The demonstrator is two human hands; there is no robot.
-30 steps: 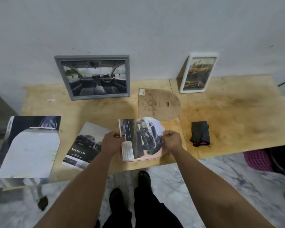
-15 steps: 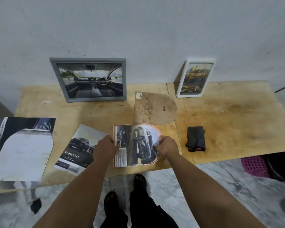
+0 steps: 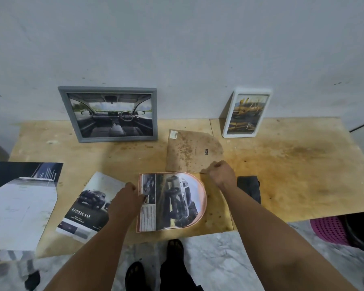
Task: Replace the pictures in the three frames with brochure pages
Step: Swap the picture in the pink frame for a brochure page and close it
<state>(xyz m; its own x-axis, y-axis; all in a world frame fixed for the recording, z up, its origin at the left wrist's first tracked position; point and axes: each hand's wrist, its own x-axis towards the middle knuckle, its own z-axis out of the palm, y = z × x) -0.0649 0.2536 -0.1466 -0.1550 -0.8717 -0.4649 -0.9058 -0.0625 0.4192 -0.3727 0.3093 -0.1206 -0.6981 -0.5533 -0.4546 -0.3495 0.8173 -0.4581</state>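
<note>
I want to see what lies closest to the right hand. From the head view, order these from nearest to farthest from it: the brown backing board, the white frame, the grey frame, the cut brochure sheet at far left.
From the right hand:
1. Brown backing board, touching its knuckles, just behind.
2. White frame, behind, against the wall.
3. Grey frame, back left, against the wall.
4. Cut brochure sheet, far left table edge.
</note>
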